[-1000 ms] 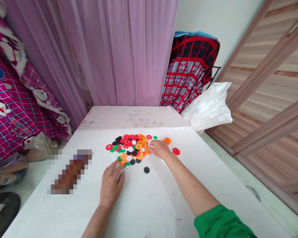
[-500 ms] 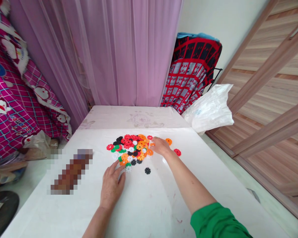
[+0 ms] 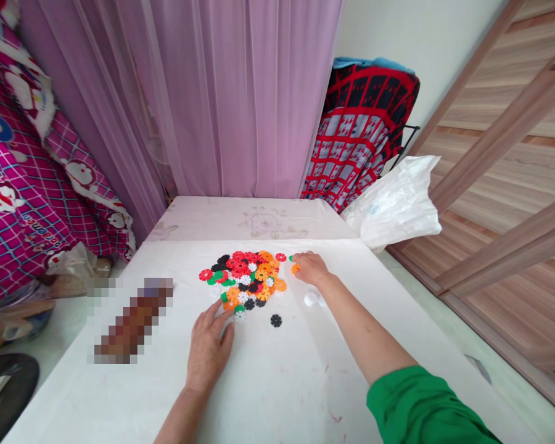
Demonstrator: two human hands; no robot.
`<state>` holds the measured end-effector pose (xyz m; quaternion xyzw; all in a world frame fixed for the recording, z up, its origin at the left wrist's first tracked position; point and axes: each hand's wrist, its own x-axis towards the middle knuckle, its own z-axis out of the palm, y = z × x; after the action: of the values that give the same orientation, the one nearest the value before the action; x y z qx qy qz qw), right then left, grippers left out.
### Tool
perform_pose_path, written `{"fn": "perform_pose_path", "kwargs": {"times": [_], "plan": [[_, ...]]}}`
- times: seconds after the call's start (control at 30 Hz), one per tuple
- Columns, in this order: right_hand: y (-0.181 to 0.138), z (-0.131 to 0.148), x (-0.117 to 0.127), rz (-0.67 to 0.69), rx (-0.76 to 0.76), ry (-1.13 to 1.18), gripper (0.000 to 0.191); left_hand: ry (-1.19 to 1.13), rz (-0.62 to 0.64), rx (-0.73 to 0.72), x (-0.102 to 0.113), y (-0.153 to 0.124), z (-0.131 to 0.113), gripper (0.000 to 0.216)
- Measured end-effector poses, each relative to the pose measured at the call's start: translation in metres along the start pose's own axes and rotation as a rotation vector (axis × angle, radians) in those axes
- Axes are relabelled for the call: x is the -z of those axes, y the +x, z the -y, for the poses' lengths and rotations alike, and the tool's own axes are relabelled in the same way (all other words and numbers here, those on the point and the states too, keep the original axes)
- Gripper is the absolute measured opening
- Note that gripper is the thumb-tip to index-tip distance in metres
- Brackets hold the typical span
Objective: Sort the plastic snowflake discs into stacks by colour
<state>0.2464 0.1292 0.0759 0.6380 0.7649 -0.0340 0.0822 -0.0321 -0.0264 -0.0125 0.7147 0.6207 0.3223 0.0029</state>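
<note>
A heap of plastic snowflake discs (image 3: 254, 268) in red, orange, black, green and white lies on the table. My left hand (image 3: 210, 345) rests at the heap's near left edge, its fingers spread, with fingertips at a green disc (image 3: 224, 297) and orange pieces. To the right of the heap, my right hand (image 3: 312, 269) has its fingers bent down on an orange snowflake disc (image 3: 296, 268). A small green disc (image 3: 291, 258) shows by its fingertips. Whatever lies under the palm is hidden. One black disc (image 3: 276, 320) lies apart, nearer me.
White discs (image 3: 311, 299) lie beside my right forearm. A pixelated reddish-brown patch (image 3: 132, 324) covers something on the left of the white tabletop (image 3: 259, 388). Beyond the right edge stands a white plastic bag (image 3: 393, 206). Purple curtains (image 3: 231, 98) hang behind the table.
My right hand has moved right, away from the heap, and the orange disc at its fingers has shifted with it. The loose orange and red discs there are now hidden. My left hand stays put.
</note>
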Motion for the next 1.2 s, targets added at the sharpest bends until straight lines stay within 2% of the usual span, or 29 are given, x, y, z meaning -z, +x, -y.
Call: {"fn": "perform_pose_path", "kwargs": {"times": [0.3, 0.47, 0.67, 0.83, 1.2], "plan": [[-0.001, -0.002, -0.003, 0.010, -0.002, 0.021, 0.042, 0.003, 0.005, 0.001, 0.002, 0.000, -0.001, 0.030], [-0.003, 0.000, 0.005, -0.021, 0.024, 0.066, 0.040, 0.001, 0.008, 0.001, 0.002, 0.001, -0.002, 0.029], [-0.010, 0.039, 0.013, -0.052, 0.149, 0.182, 0.023, -0.001, 0.012, 0.001, 0.002, 0.001, -0.002, 0.029], [-0.011, 0.076, 0.007, -0.069, 0.142, 0.183, 0.029, -0.010, 0.011, 0.003, 0.002, 0.001, -0.002, 0.029], [0.002, 0.096, 0.002, 0.012, 0.054, 0.176, 0.041, -0.009, -0.001, 0.017, -0.001, 0.000, 0.000, 0.030]]}}
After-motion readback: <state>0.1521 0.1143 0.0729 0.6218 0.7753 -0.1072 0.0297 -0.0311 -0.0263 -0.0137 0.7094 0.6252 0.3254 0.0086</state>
